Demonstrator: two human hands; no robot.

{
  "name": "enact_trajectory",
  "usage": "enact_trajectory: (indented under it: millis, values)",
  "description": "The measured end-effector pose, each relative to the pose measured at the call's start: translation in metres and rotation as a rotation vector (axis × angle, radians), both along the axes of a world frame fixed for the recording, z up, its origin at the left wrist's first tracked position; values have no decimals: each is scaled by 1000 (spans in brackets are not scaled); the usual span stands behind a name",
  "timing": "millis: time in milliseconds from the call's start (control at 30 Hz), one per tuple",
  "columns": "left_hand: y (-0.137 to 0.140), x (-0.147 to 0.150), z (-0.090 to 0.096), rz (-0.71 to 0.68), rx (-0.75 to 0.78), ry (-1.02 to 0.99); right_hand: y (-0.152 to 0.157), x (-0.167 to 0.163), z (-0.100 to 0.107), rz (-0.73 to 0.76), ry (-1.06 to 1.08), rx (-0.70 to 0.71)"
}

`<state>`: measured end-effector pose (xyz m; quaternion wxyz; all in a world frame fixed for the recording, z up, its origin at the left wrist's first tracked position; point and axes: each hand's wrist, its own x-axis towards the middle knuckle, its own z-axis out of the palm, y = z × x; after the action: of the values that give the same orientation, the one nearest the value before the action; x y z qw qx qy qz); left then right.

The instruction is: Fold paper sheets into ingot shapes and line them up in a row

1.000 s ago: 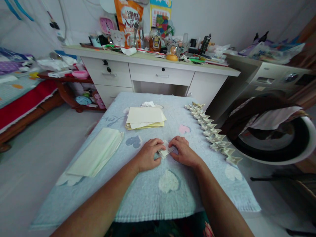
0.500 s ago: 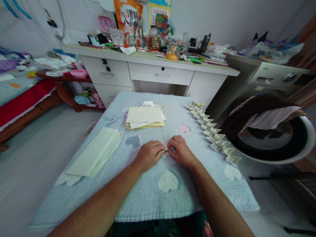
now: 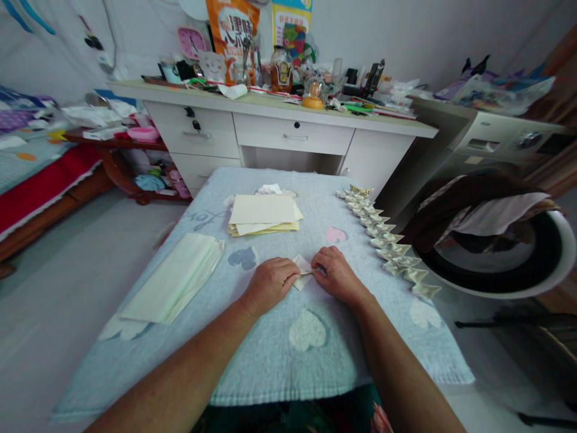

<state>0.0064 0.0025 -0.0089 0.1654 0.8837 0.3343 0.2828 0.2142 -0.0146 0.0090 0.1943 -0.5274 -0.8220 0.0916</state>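
A small folded piece of paper (image 3: 302,272) is held low over the cloth, between my two hands. My left hand (image 3: 273,281) pinches its left side, thumb and fingers pressed together. On the other side, my right hand (image 3: 334,273) grips the right end with closed fingers. Parts of the paper stay hidden under the fingertips. To the right runs a row of several folded paper boats (image 3: 388,242). Beyond my hands lies a stack of cream paper sheets (image 3: 265,210). A pile of larger pale green sheets (image 3: 174,278) rests at the left.
A light blue cloth with hearts (image 3: 270,367) covers the table. Behind it stands a white desk (image 3: 293,129) crowded with jars and bags. At the right is a washing machine with its round door (image 3: 500,252) open and clothes hanging out. A bed (image 3: 40,174) is at far left.
My right hand has shifted slightly right, away from the left one, so more of the folded paper shows between them. My left hand has barely moved.
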Motion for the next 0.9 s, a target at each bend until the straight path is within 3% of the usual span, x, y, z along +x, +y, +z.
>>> enact_trajectory:
  millis: [267, 467, 900]
  values:
    - [-1, 5, 2, -6, 7, -6, -2, -17, -3, 106, 68, -13]
    - [1, -2, 3, 123, -32, 36, 1, -15, -7, 110, 66, -3]
    - [4, -5, 2, 48, -23, 40, -4, -16, 1, 86, 149, -36]
